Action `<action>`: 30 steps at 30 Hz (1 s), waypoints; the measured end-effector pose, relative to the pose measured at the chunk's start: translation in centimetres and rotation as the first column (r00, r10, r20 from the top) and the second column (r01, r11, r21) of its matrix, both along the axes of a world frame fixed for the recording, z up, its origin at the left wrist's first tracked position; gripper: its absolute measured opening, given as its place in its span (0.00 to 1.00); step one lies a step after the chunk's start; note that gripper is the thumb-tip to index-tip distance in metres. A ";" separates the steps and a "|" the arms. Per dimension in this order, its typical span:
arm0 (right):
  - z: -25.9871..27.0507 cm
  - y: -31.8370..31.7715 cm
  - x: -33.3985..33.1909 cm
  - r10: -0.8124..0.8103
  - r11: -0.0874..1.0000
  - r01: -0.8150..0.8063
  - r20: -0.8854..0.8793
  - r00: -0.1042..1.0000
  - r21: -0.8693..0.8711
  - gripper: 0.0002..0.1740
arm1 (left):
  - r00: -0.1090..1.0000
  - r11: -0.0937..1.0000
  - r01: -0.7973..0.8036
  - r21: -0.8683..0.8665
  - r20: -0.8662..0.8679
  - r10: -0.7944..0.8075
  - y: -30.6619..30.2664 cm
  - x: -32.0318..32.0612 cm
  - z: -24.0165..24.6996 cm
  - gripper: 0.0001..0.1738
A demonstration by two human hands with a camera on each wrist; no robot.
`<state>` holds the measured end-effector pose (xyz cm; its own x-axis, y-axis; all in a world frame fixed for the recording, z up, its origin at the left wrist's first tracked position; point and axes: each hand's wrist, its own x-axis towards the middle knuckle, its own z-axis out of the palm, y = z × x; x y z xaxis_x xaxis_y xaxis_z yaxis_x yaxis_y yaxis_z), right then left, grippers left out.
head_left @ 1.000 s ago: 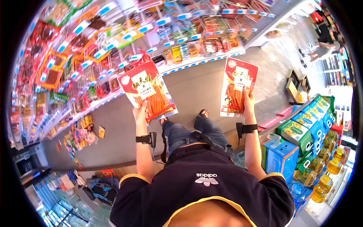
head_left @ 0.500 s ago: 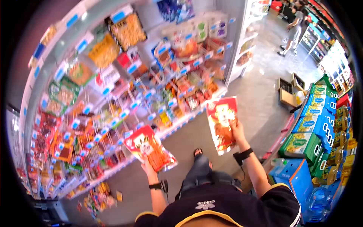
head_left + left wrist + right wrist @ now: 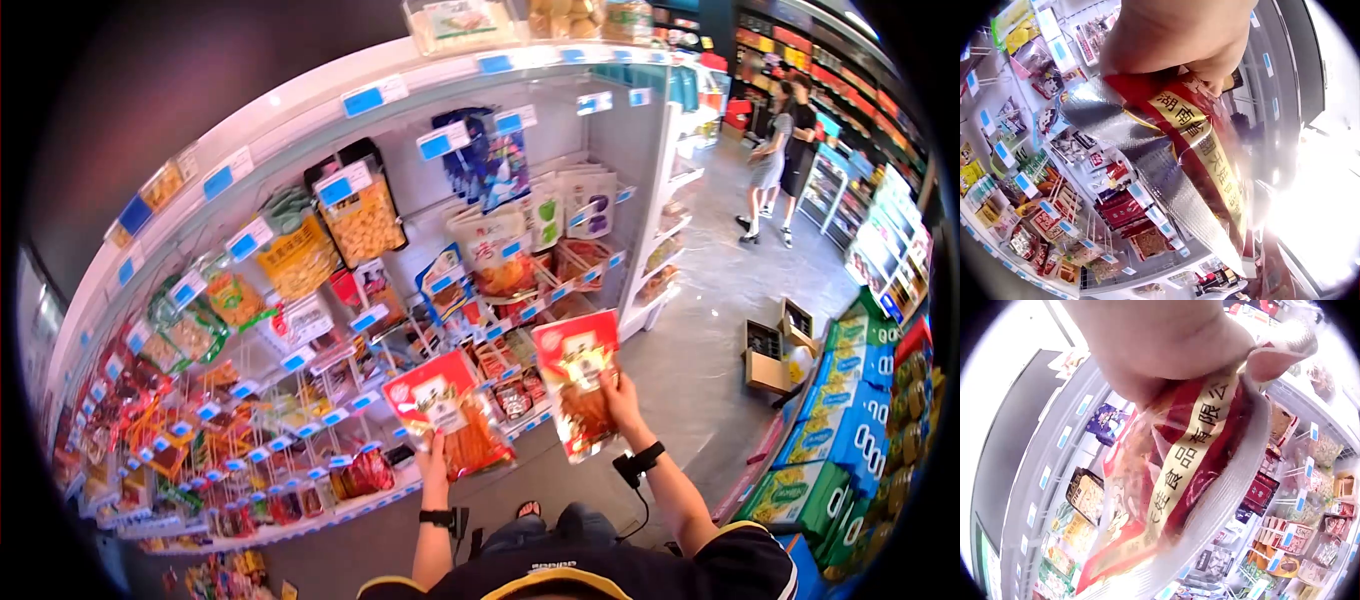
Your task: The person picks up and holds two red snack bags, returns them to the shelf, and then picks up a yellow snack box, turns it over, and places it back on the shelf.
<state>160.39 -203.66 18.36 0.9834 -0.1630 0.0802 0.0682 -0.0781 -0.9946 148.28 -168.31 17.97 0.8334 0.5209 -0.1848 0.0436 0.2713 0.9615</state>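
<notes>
My left hand (image 3: pixel 432 460) grips a red snack packet (image 3: pixel 462 420) by its lower left edge, thumb over the front. A matching red snack packet (image 3: pixel 578 385) is held in my right hand (image 3: pixel 622 402), the thumb lying on its right side. Both packets face me, tilted, with brown-orange strips showing through them, side by side before the shelf. From the left wrist view, the left packet (image 3: pixel 1194 140) shows a silvery crimped edge and a gold printed band. In the right wrist view, a cream band with dark lettering crosses the right packet (image 3: pixel 1188 450); most of the fingers are hidden behind it.
A white snack shelf (image 3: pixel 300 85) with several tiers of hanging bags fills the front and left. Green and blue cartons (image 3: pixel 820 430) are stacked along the right. Open boxes (image 3: pixel 768 360) stand on the aisle floor (image 3: pixel 690 370), and two people (image 3: pixel 775 160) are farther back.
The head view has lifted and turned toward the shelf and aisle. Both packets stay in my hands and have come closer together. A second person now shows in the background.
</notes>
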 end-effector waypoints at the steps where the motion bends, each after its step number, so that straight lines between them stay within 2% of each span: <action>1: 1.3 0.0 0.2 -0.012 0.995 0.015 -0.027 1.000 0.095 0.20 | 0.999 0.999 -0.029 0.017 0.026 0.029 0.0 0.7 -0.7 0.14; 2: 2.3 -0.1 0.5 -0.021 0.983 0.031 -0.057 0.998 0.183 0.19 | 0.997 0.998 -0.061 0.028 0.054 0.059 -0.2 1.2 -1.4 0.14; 3: 1.9 -0.3 1.2 -0.026 0.984 0.034 -0.044 0.999 0.174 0.19 | 0.997 0.997 -0.073 -0.022 0.028 0.073 -1.1 0.8 1.3 0.14; 4: 1.6 -0.3 2.1 -0.022 0.979 0.030 -0.043 0.999 0.203 0.19 | 0.991 0.992 -0.129 -0.008 0.042 0.130 -1.1 0.7 1.4 0.12; 5: 1.0 0.1 2.8 0.002 0.974 0.010 -0.053 0.999 0.227 0.20 | 0.982 0.980 -0.184 -0.073 0.032 0.187 -1.3 -0.1 1.5 0.10; 6: 0.3 0.6 3.3 0.039 0.970 -0.021 -0.069 0.997 0.243 0.20 | 0.969 0.970 -0.243 -0.027 0.046 0.244 -1.1 -1.1 1.9 0.10; 7: -0.5 1.3 4.0 0.098 0.964 -0.086 -0.032 0.995 0.253 0.20 | 0.946 0.942 -0.325 -0.081 -0.032 0.324 -1.2 -2.4 2.1 0.12; 8: 0.4 2.6 3.9 0.186 0.949 -0.162 -0.067 0.980 0.269 0.20 | 0.915 0.906 -0.394 -0.154 -0.155 0.372 -1.6 -4.5 2.9 0.11; 9: 0.2 3.8 3.9 0.280 0.930 -0.251 -0.074 0.957 0.268 0.20 | 0.859 0.849 -0.510 -0.139 -0.036 0.510 -1.6 -6.2 1.0 0.14; 10: -0.2 4.8 4.0 0.374 0.900 -0.341 -0.077 0.924 0.270 0.20 | 0.825 0.825 -0.556 -0.097 0.051 0.562 -2.4 -8.6 1.3 0.17; 12: -2.3 8.5 4.8 0.550 0.814 -0.525 -0.038 0.835 0.250 0.25 | 0.721 0.705 -0.686 -0.176 -0.035 0.692 -3.6 -13.6 0.5 0.19; 14: -3.1 12.5 3.2 0.656 0.744 -0.641 -0.022 0.755 0.188 0.29 | 0.604 0.604 -0.794 -0.071 -0.205 0.770 -3.6 -19.5 -1.7 0.22; 15: -3.3 14.7 2.1 0.682 0.729 -0.668 -0.072 0.728 0.148 0.33 | 0.544 0.564 -0.826 -0.020 -0.294 0.786 -4.1 -22.6 -2.7 0.24; 16: -2.5 17.0 0.6 0.732 0.681 -0.726 -0.048 0.680 0.096 0.33 | 0.493 0.487 -0.870 -0.079 -0.123 0.861 -4.8 -25.2 -2.8 0.28; 18: -0.5 21.1 -3.0 0.783 0.621 -0.782 -0.011 0.621 0.041 0.33 | 0.326 0.317 -0.945 -0.080 -0.261 0.908 -6.3 -30.8 -2.3 0.26; 20: -0.8 25.5 -5.7 0.877 0.480 -0.860 -0.102 0.469 0.176 0.33 | 0.234 0.220 -0.960 -0.175 -0.065 0.970 -7.1 -35.0 -1.9 0.23; 22: -0.9 29.7 -8.8 0.917 0.397 -0.895 -0.136 0.375 0.204 0.29 | 0.102 0.104 -0.977 -0.186 0.021 0.995 -7.5 -39.1 -2.4 0.19; 24: -0.1 33.5 -12.7 0.944 0.330 -0.911 -0.113 0.311 0.246 0.26 | 0.030 0.032 -0.979 -0.202 0.013 0.999 -7.2 -42.8 -3.3 0.19; 25: -0.6 35.7 -13.7 0.952 0.296 -0.933 -0.141 0.271 0.207 0.25 | -0.002 0.008 -0.976 -0.218 0.047 0.999 -6.7 -43.6 -2.4 0.20; 26: -1.1 37.5 -14.8 0.966 0.247 -0.949 -0.125 0.226 0.196 0.26 | -0.034 -0.027 -0.976 -0.215 0.032 0.999 -5.9 -44.9 -3.1 0.20; 28: 1.0 40.7 -18.6 0.985 0.156 -0.972 -0.097 0.141 0.178 0.27 | -0.091 -0.089 -0.975 -0.201 0.001 0.996 -3.7 -47.9 -3.8 0.20; 29: 1.2 42.5 -20.3 0.979 0.192 -0.969 -0.100 0.178 0.154 0.27 | -0.093 -0.091 -0.975 -0.203 -0.003 0.996 -2.4 -49.0 -3.5 0.20; 30: 1.1 44.3 -21.6 0.980 0.178 -0.974 -0.116 0.162 0.140 0.27 | -0.053 -0.055 -0.970 -0.236 -0.014 0.998 -1.2 -50.6 -3.4 0.20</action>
<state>138.74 -159.34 19.48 0.3307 0.9420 -0.0581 -0.0695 -0.0370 -0.9969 97.67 -169.50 14.61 -0.5060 0.8032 -0.3143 -0.4927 0.0299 0.8697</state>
